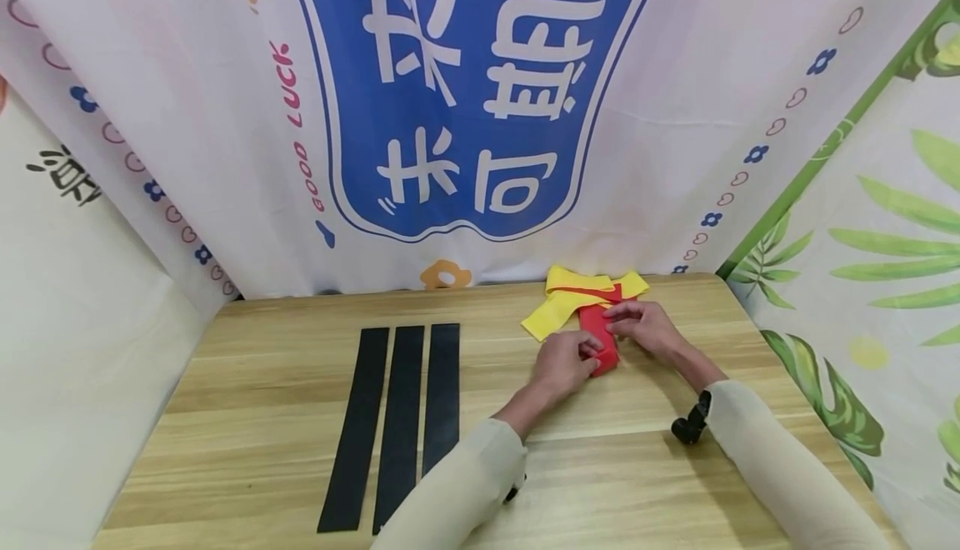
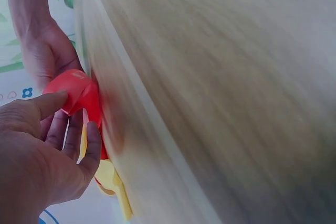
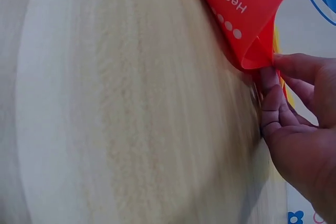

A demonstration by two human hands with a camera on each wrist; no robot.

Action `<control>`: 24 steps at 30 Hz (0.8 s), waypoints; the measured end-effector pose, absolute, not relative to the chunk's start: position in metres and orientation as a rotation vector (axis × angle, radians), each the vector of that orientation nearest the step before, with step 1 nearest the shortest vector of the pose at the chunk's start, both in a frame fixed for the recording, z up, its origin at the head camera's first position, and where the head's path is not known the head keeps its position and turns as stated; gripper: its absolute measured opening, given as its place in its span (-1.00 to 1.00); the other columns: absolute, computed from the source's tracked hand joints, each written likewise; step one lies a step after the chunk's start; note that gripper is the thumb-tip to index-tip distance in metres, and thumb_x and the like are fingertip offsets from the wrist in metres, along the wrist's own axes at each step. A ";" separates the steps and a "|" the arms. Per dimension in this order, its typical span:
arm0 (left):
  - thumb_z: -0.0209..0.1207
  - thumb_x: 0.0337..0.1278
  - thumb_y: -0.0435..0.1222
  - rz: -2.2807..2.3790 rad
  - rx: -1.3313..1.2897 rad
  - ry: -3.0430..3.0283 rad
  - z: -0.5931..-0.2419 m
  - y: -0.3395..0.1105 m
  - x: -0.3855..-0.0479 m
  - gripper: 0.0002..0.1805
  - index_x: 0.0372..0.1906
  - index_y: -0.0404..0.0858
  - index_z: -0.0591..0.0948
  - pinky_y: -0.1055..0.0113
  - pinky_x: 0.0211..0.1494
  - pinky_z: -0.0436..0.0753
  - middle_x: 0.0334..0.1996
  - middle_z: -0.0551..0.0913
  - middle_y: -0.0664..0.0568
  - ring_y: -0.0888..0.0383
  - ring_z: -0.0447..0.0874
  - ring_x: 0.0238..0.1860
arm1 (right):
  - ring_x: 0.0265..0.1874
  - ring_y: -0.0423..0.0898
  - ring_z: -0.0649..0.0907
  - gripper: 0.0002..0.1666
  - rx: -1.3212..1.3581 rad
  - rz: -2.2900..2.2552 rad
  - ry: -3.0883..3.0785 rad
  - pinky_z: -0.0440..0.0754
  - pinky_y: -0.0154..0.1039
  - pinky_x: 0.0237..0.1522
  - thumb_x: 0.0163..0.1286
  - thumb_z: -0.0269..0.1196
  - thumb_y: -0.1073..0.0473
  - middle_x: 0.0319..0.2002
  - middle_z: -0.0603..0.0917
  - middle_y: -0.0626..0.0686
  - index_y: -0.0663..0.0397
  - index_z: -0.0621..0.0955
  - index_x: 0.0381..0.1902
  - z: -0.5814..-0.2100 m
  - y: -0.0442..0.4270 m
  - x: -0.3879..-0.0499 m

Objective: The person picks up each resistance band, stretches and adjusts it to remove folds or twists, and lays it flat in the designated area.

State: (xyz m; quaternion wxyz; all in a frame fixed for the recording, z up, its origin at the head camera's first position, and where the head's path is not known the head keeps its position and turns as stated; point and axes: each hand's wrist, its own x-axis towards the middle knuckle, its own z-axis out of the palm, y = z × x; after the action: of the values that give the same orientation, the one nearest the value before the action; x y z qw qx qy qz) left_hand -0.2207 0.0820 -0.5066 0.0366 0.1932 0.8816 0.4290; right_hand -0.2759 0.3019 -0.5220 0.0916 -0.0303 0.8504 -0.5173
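Observation:
A red resistance band (image 1: 596, 322), a flat rubber loop, lies on the right part of the table. Its near end is raised and bent over, and the right wrist view shows the word "Heavy" and pale dots printed on the band (image 3: 257, 3). My left hand (image 1: 562, 364) pinches that near end, thumb on the red rubber (image 2: 79, 85) and fingers beneath. Farther along the band's right side, my right hand (image 1: 647, 329) pinches its edge between thumb and fingers. Yellow bands (image 1: 553, 313) lie crossed and loosely overlapping at the red band's far end.
Three black bands (image 1: 356, 429) lie flat, side by side, left of my left forearm. The wooden table (image 1: 247, 417) meets a printed curtain (image 1: 247, 225) at the back. Leaf-patterned cloth (image 1: 892, 300) hangs on the right.

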 end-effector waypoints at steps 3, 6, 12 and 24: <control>0.48 0.23 -0.38 1.329 0.593 2.709 -0.503 0.079 -0.219 -0.87 -0.15 -0.16 0.81 0.47 0.00 0.65 -0.31 0.81 0.16 0.37 0.69 -0.25 | -0.28 -0.11 0.72 -0.63 -0.122 -1.561 2.497 0.66 -0.30 -0.25 0.46 0.38 0.29 0.01 0.80 0.27 0.34 0.70 0.17 -0.521 0.302 -0.277; 0.47 0.24 -0.37 1.341 0.601 2.704 -0.500 0.077 -0.218 -0.87 -0.15 -0.15 0.81 0.46 0.02 0.65 -0.30 0.82 0.16 0.37 0.70 -0.24 | -0.31 -0.15 0.69 -0.62 -0.140 -1.592 2.466 0.63 -0.31 -0.30 0.47 0.38 0.29 -0.03 0.82 0.23 0.36 0.69 0.18 -0.519 0.300 -0.277; 0.46 0.26 -0.37 1.393 0.641 2.666 -0.494 0.073 -0.213 -0.88 -0.14 -0.16 0.81 0.50 -0.06 0.65 -0.27 0.84 0.13 0.38 0.70 -0.25 | -0.36 -0.18 0.65 -0.62 -0.136 -1.626 2.427 0.65 -0.32 -0.33 0.47 0.36 0.32 -0.09 0.84 0.10 0.39 0.68 0.19 -0.520 0.298 -0.277; 0.44 0.26 -0.42 1.487 0.616 2.654 -0.484 0.053 -0.208 -0.83 -0.09 -0.20 0.80 0.48 -0.08 0.67 -0.24 0.82 0.09 0.33 0.69 -0.24 | -0.31 -0.11 0.68 -0.63 -0.130 -1.668 2.436 0.69 -0.29 -0.25 0.48 0.39 0.24 -0.01 0.80 0.13 0.33 0.73 0.16 -0.519 0.294 -0.274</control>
State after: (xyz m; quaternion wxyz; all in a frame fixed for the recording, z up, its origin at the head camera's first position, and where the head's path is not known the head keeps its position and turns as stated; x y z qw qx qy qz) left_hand -0.2079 0.0527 -0.4845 0.0187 0.1984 0.8548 0.4791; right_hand -0.2745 0.2940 -0.5189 0.0931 -0.0437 0.8208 -0.5619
